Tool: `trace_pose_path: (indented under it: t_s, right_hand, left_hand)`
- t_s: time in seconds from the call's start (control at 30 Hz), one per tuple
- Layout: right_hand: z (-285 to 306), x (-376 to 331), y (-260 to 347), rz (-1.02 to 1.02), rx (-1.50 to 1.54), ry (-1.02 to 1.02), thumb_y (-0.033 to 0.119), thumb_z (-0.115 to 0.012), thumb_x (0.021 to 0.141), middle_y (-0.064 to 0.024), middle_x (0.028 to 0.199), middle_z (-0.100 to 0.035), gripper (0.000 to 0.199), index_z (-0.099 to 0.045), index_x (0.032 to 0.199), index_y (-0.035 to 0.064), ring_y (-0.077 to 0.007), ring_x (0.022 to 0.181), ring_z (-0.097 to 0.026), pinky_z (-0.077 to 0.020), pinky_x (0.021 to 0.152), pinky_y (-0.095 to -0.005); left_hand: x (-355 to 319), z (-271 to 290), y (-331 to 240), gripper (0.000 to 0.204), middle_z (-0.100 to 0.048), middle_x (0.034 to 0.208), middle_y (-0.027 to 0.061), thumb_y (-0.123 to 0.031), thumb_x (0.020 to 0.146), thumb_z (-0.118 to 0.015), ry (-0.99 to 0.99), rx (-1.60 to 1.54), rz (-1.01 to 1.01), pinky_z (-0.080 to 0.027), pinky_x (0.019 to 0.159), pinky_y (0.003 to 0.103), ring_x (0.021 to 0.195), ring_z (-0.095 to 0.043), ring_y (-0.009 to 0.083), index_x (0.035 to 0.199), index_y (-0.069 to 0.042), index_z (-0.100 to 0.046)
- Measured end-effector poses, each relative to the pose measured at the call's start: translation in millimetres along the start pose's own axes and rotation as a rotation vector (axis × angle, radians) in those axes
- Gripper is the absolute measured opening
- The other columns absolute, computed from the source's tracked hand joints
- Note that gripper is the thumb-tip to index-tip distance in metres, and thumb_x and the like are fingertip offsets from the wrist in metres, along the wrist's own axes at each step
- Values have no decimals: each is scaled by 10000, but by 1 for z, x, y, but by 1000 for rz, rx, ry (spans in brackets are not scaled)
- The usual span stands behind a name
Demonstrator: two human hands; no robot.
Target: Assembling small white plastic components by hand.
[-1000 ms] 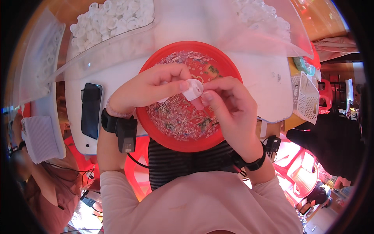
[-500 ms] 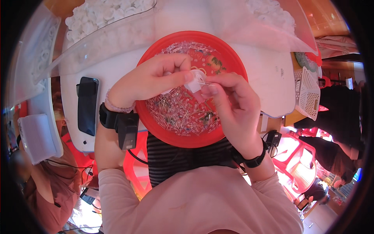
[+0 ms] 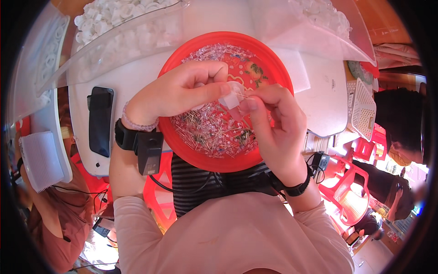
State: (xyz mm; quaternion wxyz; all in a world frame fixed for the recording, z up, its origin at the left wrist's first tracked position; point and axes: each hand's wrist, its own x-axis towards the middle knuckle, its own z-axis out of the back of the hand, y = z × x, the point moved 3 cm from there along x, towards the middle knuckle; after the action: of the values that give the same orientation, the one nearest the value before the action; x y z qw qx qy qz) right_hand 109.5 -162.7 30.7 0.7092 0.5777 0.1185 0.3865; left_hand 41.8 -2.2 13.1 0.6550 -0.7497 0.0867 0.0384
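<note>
- The white table (image 3: 326, 107) spreads in front of you, curved toward the rim of the view.
- Clear bins stand at its far side; the left one holds a heap of white pieces (image 3: 109, 16).
- The red basin (image 3: 223, 165) sits over your lap, scattered with thin, clear-headed pins (image 3: 214, 134).
- Your left hand (image 3: 175, 91) is above the basin's left side, fingers curled, thumb and forefinger pinched nearly together on the cap. Something white also shows beneath this hand; you cannot tell what.
- Your right hand (image 3: 278, 118) faces it, thumb and forefinger pressed close on a pin, other fingers loosely bent.
- The phone (image 3: 100, 121) lies on the table, well apart on your left.
- The white cap (image 3: 230, 101) is over the basin, between your hands, held by the left.
- The single pin (image 3: 243, 95) is at the cap's right side; whether its leads are inside, you cannot tell.
- The step in hand looks like fitting pin to cap. The next move seems to call for a steady left pinch and fine aim from the right, without bending the leads.
</note>
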Motion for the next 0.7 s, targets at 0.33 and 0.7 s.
trace_pose_path:
  t_s: [0.33,0.7]
  right_hand:
    - [2,0,7,121,-67,15,-75,-665,774,-74,764,-596,138,-575,849,-3,-182,650,-590,-465,555,-273]
    - [5,0,8,179,-110,11,-69,-676,763,-75,741,-577,143,-573,834,-1,-184,621,-560,-435,524,-281]
  left_hand:
    - [-1,-3,-1,286,-345,634,-86,-260,923,-561,7,-1,-7,-214,459,178,536,-292,-7,743,-119,-390]
    - [-2,-4,-1,280,-333,635,-84,-239,925,-559,2,27,-5,-218,464,178,545,-299,-7,740,-114,-391]
